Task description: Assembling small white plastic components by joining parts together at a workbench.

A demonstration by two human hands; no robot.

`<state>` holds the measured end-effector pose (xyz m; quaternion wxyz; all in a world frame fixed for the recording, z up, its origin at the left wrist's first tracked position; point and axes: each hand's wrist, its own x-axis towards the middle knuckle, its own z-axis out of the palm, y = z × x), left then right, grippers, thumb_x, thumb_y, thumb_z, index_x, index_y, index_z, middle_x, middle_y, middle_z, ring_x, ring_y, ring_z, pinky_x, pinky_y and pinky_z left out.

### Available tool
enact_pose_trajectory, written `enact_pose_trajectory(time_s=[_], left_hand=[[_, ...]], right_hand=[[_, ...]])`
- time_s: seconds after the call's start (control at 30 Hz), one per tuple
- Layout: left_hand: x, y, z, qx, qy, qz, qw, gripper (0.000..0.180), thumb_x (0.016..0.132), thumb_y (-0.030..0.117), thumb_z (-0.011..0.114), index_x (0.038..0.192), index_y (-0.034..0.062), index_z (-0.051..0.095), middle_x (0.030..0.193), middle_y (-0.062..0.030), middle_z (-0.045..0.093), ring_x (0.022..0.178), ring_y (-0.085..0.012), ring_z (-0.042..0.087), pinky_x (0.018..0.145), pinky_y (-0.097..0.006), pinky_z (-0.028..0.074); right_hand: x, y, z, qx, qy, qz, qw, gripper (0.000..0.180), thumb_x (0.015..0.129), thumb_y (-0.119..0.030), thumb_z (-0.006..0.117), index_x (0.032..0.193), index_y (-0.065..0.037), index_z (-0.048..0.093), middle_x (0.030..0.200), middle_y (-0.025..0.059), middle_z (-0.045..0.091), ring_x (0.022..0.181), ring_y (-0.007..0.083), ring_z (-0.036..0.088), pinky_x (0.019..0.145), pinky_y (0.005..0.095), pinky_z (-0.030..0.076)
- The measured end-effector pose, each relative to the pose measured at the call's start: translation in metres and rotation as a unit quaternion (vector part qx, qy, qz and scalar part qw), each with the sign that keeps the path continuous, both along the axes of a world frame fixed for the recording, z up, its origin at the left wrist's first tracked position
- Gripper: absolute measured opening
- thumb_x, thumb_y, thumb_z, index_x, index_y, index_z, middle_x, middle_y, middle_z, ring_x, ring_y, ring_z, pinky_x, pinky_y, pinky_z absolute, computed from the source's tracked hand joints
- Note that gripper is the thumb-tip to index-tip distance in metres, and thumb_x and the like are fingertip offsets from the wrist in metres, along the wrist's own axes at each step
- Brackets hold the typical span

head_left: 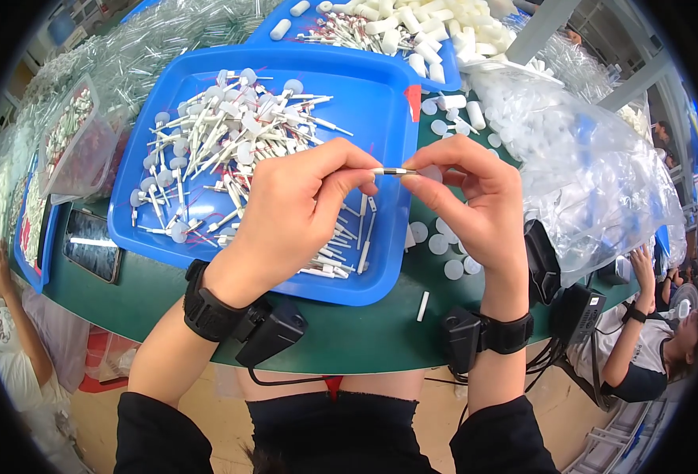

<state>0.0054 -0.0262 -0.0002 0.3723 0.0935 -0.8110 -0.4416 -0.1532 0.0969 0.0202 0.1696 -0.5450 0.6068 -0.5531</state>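
My left hand and my right hand meet above the right side of a blue tray. Between thumb and fingers, each pinches one end of a thin white stick with a dark and shiny metallic middle. A translucent round disc shows at my right fingertips; whether it is joined to the stick I cannot tell. Piled in the tray are many white stick pieces, several bearing pale discs and thin red wires. Plainer white sticks lie partly hidden under my left hand.
Loose translucent discs and a short white stick lie on the green table. Behind stands another blue tray with white cylinders. Clear plastic bags fill the right; a phone lies left. People sit at both sides.
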Motion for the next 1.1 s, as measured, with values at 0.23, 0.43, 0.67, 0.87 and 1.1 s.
enact_pose_trajectory(time_s=[0.23, 0.43, 0.67, 0.87, 1.1], left_hand=[[-0.0011, 0.0011, -0.0004, 0.032, -0.007, -0.009, 0.999, 0.01, 0.089, 0.002, 0.055, 0.092, 0.0025, 0.065, 0.072, -0.0054, 0.067, 0.058, -0.0104, 0.06, 0.052, -0.022, 0.045], [-0.0014, 0.0005, -0.0018, 0.038, -0.009, -0.006, 0.999, 0.011, 0.089, 0.002, 0.055, 0.092, 0.0023, 0.065, 0.072, -0.0052, 0.068, 0.057, -0.0101, 0.06, 0.051, -0.022, 0.044], [-0.001, 0.0021, 0.0051, 0.0, -0.012, 0.008, 1.0, 0.011, 0.089, 0.002, 0.055, 0.092, 0.0012, 0.066, 0.071, -0.0068, 0.068, 0.057, -0.0114, 0.061, 0.052, -0.022, 0.045], [-0.0012, 0.0006, 0.0016, -0.007, -0.005, 0.004, 1.0, 0.012, 0.09, 0.003, 0.054, 0.094, 0.001, 0.066, 0.072, -0.0074, 0.068, 0.057, -0.0127, 0.062, 0.053, -0.023, 0.046], [-0.0009, 0.001, 0.0023, -0.001, -0.019, -0.008, 1.0, 0.013, 0.091, 0.005, 0.054, 0.094, 0.0007, 0.065, 0.072, -0.0084, 0.068, 0.06, -0.0147, 0.064, 0.054, -0.024, 0.047]], right_hand=[[0.0011, 0.0011, 0.0018, 0.007, 0.019, -0.016, 1.0, 0.01, 0.076, -0.004, 0.07, 0.086, -0.003, 0.067, 0.08, 0.003, 0.064, 0.072, 0.0118, 0.061, 0.066, 0.0243, 0.052], [0.0009, 0.001, 0.0025, -0.002, 0.052, -0.018, 0.998, 0.009, 0.077, -0.005, 0.07, 0.086, -0.003, 0.067, 0.08, 0.0035, 0.064, 0.072, 0.0125, 0.062, 0.065, 0.0247, 0.053], [0.0014, -0.0009, -0.0011, 0.011, 0.028, -0.02, 0.999, 0.01, 0.08, -0.007, 0.069, 0.09, -0.004, 0.067, 0.082, 0.0045, 0.066, 0.071, 0.0123, 0.062, 0.063, 0.0241, 0.051], [-0.0002, -0.0005, -0.0032, 0.052, -0.058, 0.004, 0.997, 0.012, 0.086, -0.01, 0.065, 0.091, 0.001, 0.065, 0.078, 0.0032, 0.064, 0.069, 0.0084, 0.06, 0.062, 0.0221, 0.049], [0.0051, -0.0023, -0.0021, 0.059, -0.11, 0.016, 0.992, 0.016, 0.09, -0.012, 0.062, 0.094, 0.002, 0.065, 0.078, 0.0011, 0.064, 0.069, 0.0057, 0.058, 0.061, 0.0205, 0.047]])
